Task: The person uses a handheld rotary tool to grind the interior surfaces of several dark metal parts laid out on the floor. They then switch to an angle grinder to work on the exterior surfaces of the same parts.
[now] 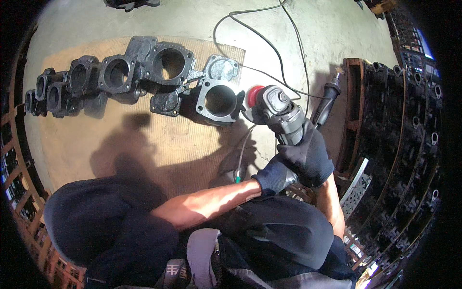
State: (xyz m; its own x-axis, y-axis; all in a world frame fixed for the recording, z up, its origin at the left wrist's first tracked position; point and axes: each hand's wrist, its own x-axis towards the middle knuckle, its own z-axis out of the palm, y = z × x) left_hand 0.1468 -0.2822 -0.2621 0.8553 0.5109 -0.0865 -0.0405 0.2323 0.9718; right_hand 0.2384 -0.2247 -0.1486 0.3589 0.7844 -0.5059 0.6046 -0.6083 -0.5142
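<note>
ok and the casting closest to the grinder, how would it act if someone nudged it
The casting is probably heavy for its size, given its thick-looking metal walls. Its squared corners suggest it would not roll easily. The ridged tan sheet under it may add drag against sliding.

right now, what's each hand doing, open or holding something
Right hand: closed, holding the angle grinder.
Left hand: beside the right; its grip can't be told.

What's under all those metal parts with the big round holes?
A brown, ribbed sheet shows around most of the metal parts and seems to run under them. What's right beneath each one is covered.
</note>
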